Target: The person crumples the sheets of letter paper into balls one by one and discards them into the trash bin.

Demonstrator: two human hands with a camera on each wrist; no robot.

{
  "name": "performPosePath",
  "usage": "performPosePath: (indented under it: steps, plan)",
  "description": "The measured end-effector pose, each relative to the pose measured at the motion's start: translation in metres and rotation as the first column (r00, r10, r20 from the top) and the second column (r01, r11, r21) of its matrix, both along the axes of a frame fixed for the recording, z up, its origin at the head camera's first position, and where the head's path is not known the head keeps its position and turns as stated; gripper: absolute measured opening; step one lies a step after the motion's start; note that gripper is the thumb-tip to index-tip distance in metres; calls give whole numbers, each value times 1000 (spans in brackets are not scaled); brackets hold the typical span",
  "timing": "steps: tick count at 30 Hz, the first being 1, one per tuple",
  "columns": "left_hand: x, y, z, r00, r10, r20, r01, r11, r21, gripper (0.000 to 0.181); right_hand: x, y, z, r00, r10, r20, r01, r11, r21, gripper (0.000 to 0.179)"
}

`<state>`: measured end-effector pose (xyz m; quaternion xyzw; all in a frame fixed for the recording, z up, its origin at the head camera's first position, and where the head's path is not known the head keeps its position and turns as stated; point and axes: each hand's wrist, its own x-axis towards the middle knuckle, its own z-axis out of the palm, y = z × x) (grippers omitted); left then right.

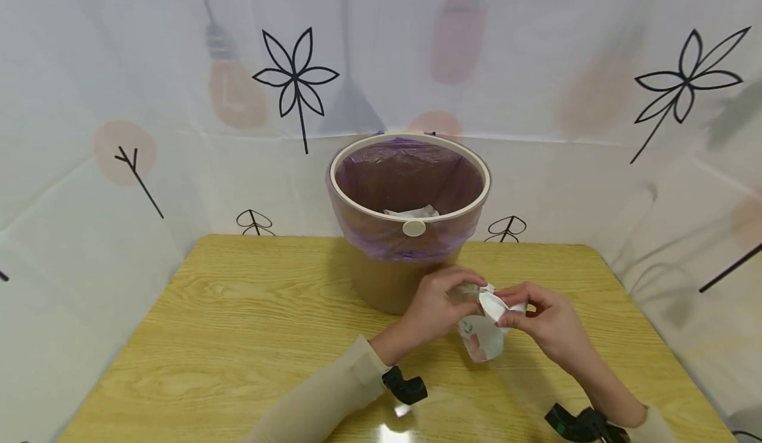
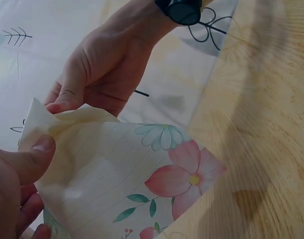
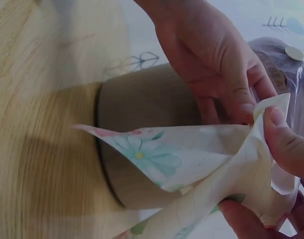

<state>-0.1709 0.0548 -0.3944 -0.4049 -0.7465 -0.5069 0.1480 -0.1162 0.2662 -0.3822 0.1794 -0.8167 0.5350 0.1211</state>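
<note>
Between both hands is a sheet of lined letter paper (image 1: 483, 342), creased and bent at its upper edge. Pink and teal flowers decorate its lower corner in the left wrist view, above the table. My left hand (image 1: 437, 305) pinches the sheet from the left, its thumb (image 2: 35, 157) lying on the lined face. From the right, my right hand (image 1: 550, 324) holds the gathered top edge between thumb and fingers. The right wrist view shows the paper (image 3: 217, 174) folded over, with a pointed corner hanging out to the left.
A brown trash bin (image 1: 381, 284) with a pale rim stands at the back of the wooden table (image 1: 238, 324), just behind my left hand. A purple bag (image 1: 411, 248) lines it, and white crumpled paper (image 1: 419, 212) lies inside. A patterned white curtain (image 1: 381, 53) hangs behind.
</note>
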Motion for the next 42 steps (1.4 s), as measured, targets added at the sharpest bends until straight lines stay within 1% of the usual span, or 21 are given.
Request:
performPosePath:
  steps: [2, 6, 9, 13, 17, 21, 23, 26, 28, 30, 32, 36, 39, 42]
  plan:
    - [0, -1, 1, 1000, 21, -11, -21, 999, -50, 31, 0, 0, 1, 998, 6, -60, -5, 1000, 9, 21]
    - [0, -1, 2, 999, 51, 17, -49, 991, -121, 30, 0, -1, 2, 984, 16, -176, -12, 1000, 24, 31]
    - [1, 0, 2, 996, 89, 18, -86, 986, -144, 26, -1, -3, 2, 973, 12, -231, -4, 999, 34, 35]
    - [3, 2, 1, 992, 128, 1, -127, 981, -149, 22, -2, -5, 0, 953, -12, -304, 36, 997, 75, 38]
    - [7, 3, 1, 990, 144, 4, -142, 977, -161, 22, -3, -6, -3, 922, -60, -384, 120, 984, 133, 42]
    - [12, 5, 3, 992, 121, 34, -112, 976, -185, 33, -3, -7, -6, 882, -140, -450, 230, 962, 150, 46]
    - [14, 6, 4, 993, 116, 32, -108, 976, -188, 37, -3, -8, -8, 859, -179, -480, 279, 949, 146, 46]
    - [16, 7, 5, 992, 128, 0, -126, 975, -182, 37, -3, -11, -11, 834, -215, -509, 315, 941, 120, 45]
    - [16, 6, 4, 988, 147, -41, -152, 970, -190, 36, -3, -12, -13, 824, -224, -520, 323, 940, 106, 43]
    - [15, 5, 3, 987, 151, -61, -160, 967, -197, 35, -3, -13, -15, 824, -229, -518, 319, 943, 90, 41]
    - [14, 4, 2, 988, 141, -65, -151, 966, -208, 36, -3, -14, -16, 828, -231, -511, 315, 945, 83, 41]
    - [10, 1, 2, 994, 103, -41, -109, 964, -240, 38, -3, -15, -17, 840, -218, -497, 297, 951, 84, 42]
    - [8, -1, 3, 998, 67, -15, -68, 963, -259, 45, -2, -15, -15, 836, -206, -508, 288, 954, 88, 44]
    - [6, -2, 6, 998, 46, -40, -56, 957, -283, 51, -1, -13, -14, 834, -189, -518, 279, 955, 99, 44]
